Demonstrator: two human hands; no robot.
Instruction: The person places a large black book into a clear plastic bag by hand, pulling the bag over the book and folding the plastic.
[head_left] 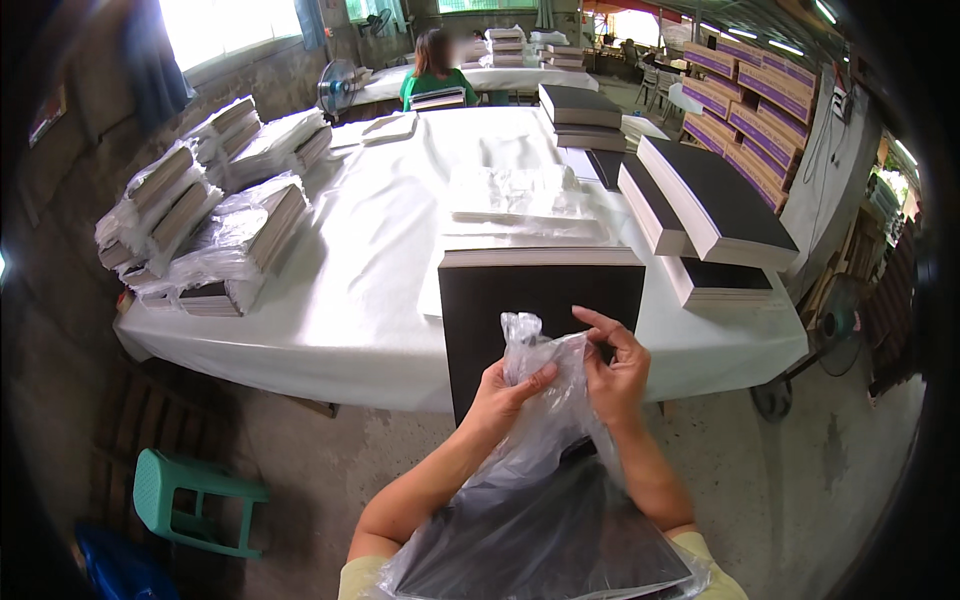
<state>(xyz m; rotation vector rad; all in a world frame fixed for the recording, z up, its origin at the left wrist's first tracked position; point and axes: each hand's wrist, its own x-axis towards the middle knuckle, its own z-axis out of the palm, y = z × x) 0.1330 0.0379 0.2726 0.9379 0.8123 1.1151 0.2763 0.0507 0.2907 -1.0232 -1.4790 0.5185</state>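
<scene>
A clear plastic bag is gathered up in front of me, its mouth end crumpled upward. My left hand pinches the gathered plastic, thumb laid across it. On the bag's other side, my right hand holds its edge between thumb and curled fingers, the index finger stretched out. Lower down, a black flat stack lies inside the bag against my body. Just beyond my hands, another black-faced stack with a pale edge leans over the table's front edge.
Plastic-wrapped stacks cover the table's left side; black-topped stacks line the right. Flat plastic bags lie mid-table. A person in green sits beyond. A green stool stands lower left, a fan right.
</scene>
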